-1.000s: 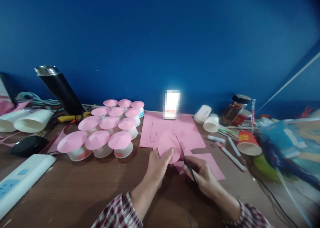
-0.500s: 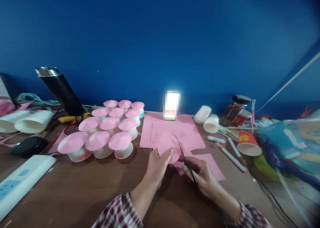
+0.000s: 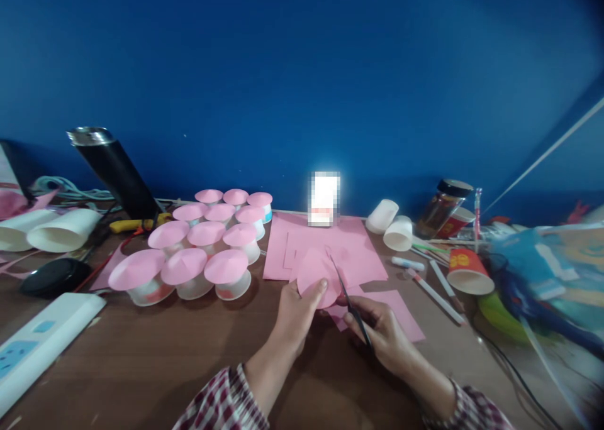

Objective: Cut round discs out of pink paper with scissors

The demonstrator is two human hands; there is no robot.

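Pinched in my left hand (image 3: 297,320) is a rounded piece of pink paper (image 3: 314,276), with the thumb pressed on its face. My right hand (image 3: 377,326) is closed around a pair of scissors (image 3: 352,307) with dark handles. Their slim blades point away from me along the paper's right edge. Whether the blades are parted cannot be seen clearly. Beneath both hands, a loose pink sheet (image 3: 401,314) lies on the brown table (image 3: 226,348). Larger pink sheets (image 3: 363,244) are stacked just behind the held paper.
At left stand several cups topped with pink paper cones (image 3: 184,265), near a black flask (image 3: 116,169) and a white power strip (image 3: 51,336). On the right are white cups (image 3: 399,234), a marker (image 3: 408,264), a red cup (image 3: 467,266) and a jar (image 3: 443,207). A blurred bright panel (image 3: 323,197) stands behind.
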